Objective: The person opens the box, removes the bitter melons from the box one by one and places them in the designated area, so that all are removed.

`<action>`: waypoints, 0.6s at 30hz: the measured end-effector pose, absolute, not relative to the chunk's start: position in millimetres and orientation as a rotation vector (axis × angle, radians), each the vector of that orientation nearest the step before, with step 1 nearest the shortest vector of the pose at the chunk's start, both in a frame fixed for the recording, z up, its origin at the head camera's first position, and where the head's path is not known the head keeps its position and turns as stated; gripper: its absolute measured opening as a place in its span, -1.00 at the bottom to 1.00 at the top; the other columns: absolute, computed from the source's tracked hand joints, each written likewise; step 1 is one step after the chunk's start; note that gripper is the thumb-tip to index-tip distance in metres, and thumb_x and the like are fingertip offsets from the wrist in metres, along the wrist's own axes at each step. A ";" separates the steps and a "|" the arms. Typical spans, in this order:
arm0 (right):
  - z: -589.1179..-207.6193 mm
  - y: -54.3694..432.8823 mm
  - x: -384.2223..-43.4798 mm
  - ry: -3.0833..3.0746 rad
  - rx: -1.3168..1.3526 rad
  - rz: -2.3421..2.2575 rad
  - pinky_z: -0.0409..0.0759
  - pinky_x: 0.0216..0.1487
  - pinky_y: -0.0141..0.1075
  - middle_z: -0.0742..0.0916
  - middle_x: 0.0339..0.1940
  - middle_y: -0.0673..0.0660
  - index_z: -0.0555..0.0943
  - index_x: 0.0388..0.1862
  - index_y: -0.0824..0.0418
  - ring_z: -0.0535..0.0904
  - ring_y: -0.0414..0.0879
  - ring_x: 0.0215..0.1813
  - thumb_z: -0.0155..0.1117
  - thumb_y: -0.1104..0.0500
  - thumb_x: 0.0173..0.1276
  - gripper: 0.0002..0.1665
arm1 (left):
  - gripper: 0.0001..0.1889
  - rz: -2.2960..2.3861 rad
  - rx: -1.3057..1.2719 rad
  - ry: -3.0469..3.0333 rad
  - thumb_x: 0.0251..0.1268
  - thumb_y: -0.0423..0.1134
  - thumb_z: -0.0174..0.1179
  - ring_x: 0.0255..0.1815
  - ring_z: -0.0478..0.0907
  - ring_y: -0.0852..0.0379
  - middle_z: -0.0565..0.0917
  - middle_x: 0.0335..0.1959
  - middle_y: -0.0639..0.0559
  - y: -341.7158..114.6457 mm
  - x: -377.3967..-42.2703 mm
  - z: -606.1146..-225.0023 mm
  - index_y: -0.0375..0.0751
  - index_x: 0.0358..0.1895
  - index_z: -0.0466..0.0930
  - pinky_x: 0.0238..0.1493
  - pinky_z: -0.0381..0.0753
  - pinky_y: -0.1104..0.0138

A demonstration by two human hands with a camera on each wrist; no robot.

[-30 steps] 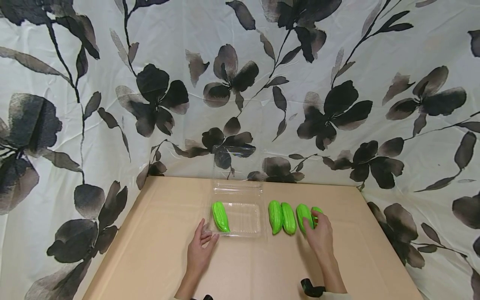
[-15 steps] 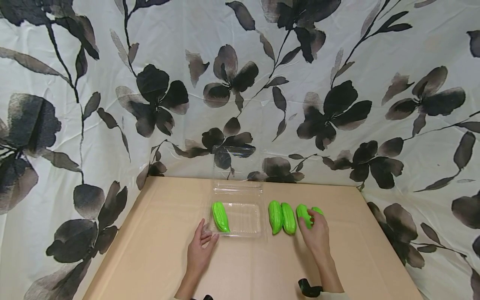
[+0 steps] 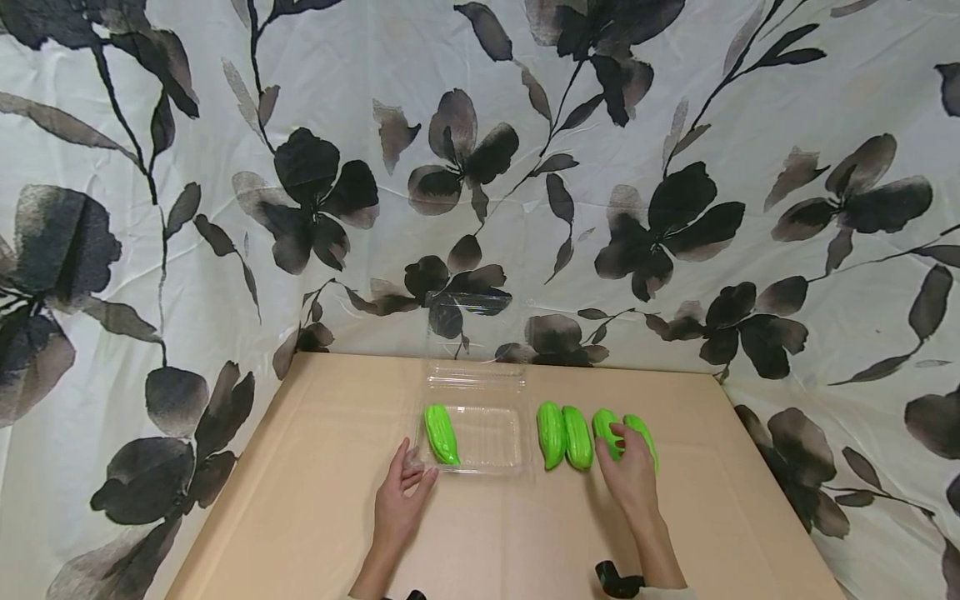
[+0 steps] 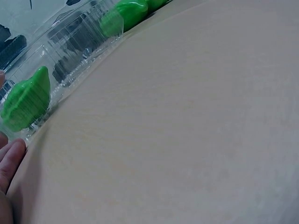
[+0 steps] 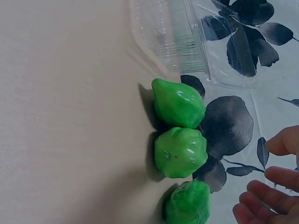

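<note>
A clear plastic clamshell container [image 3: 487, 469] lies with its lid raised at the back. One green ridged cucumber [image 3: 442, 434] lies inside along its left side. My left hand [image 3: 400, 504] holds the container's front left corner, thumb at the front and fingers round the side. Right of the container, several similar cucumbers lie in a row, the nearest pair being one cucumber [image 3: 551, 433] beside another [image 3: 577, 438]. Over the third cucumber [image 3: 603, 423] hovers my right hand [image 3: 630, 475], fingers parted around air in the right wrist view. It partly hides the rightmost cucumber [image 3: 643, 433].
A tan tabletop [image 3: 495, 542] carries everything. Behind it hangs a white cloth [image 3: 555, 250] with dark flowers, and the raised clear lid [image 3: 476, 329] stands in front of that cloth. A black wrist device [image 3: 618, 579] sits on the right wrist.
My right hand has shifted a little left, from between the two rightmost cucumbers to over the third, uncovering more of the rightmost one. My left hand and the container have stayed still.
</note>
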State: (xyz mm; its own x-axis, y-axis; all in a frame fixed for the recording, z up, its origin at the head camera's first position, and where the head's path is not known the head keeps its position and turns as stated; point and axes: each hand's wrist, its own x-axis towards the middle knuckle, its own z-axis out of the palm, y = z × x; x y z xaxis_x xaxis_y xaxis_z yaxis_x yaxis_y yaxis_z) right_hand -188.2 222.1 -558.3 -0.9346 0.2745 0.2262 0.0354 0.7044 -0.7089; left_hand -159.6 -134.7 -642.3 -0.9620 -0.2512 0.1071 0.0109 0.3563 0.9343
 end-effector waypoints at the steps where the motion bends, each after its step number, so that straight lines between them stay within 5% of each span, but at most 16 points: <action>1: -558.8 222.1 -188.1 -2.598 -0.237 1.068 0.64 -0.01 0.01 0.64 0.14 0.37 0.55 0.19 0.39 0.62 0.25 0.06 0.25 0.13 0.41 -0.52 | -0.19 -1.644 0.216 -2.387 0.29 0.04 0.35 0.02 0.73 -0.02 0.58 0.32 -0.14 -134.6 -159.9 -642.8 0.00 0.55 0.20 0.09 0.72 0.15; 18: -563.1 219.5 -188.7 -2.629 -0.218 1.071 0.65 -0.04 -0.02 0.65 0.12 0.33 0.56 0.20 0.38 0.62 0.21 0.06 0.23 0.10 0.44 -0.52 | -0.20 -1.649 0.216 -2.384 0.31 0.03 0.34 -0.01 0.74 -0.07 0.61 0.25 -0.24 -135.2 -161.0 -644.9 -0.02 0.55 0.20 0.06 0.73 0.06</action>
State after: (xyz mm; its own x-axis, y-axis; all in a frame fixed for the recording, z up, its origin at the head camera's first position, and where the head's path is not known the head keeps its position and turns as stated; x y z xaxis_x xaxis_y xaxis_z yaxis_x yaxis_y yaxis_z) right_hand -188.7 219.5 -563.1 -0.9454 0.2476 0.2119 0.0290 0.7115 -0.7021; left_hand -161.0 -135.2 -644.9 -0.9617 -0.2522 0.1074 0.0116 0.3540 0.9352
